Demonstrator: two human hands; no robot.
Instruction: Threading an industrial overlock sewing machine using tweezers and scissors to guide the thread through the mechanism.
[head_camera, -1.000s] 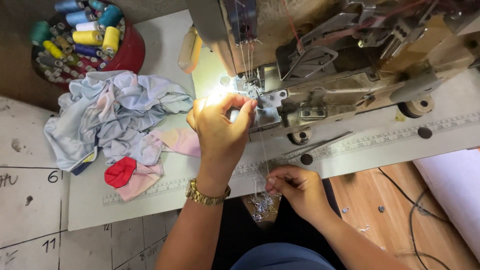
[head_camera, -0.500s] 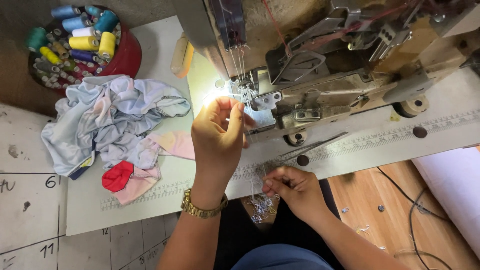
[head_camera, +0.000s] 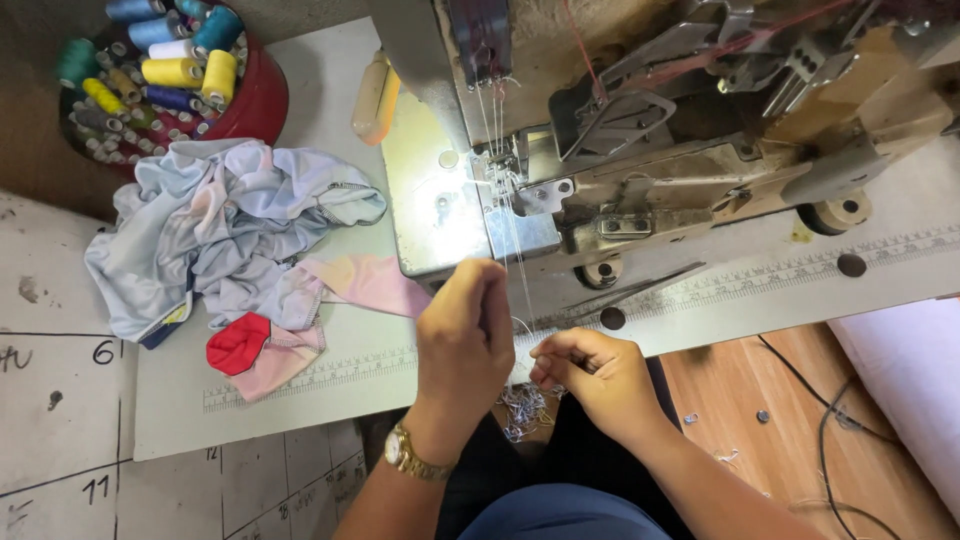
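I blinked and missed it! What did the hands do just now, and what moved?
The left hand came back from the needle area of the sewing machine to the table edge, drawing thin threads along. The right hand stayed low, pinching threads. The fabric pile and spool bowl stayed put.

**Fine threads drawn down from the machine**

Several thin pale threads (head_camera: 515, 240) ran from the needle area of the sewing machine (head_camera: 620, 190) down toward the table's front edge. They looked taut and nearly straight, leaning slightly to the right as they dropped. Their lower ends met the pinched fingers of the left hand (head_camera: 465, 335) and the right hand (head_camera: 590, 375), held close together. The strands were too fine to count exactly.
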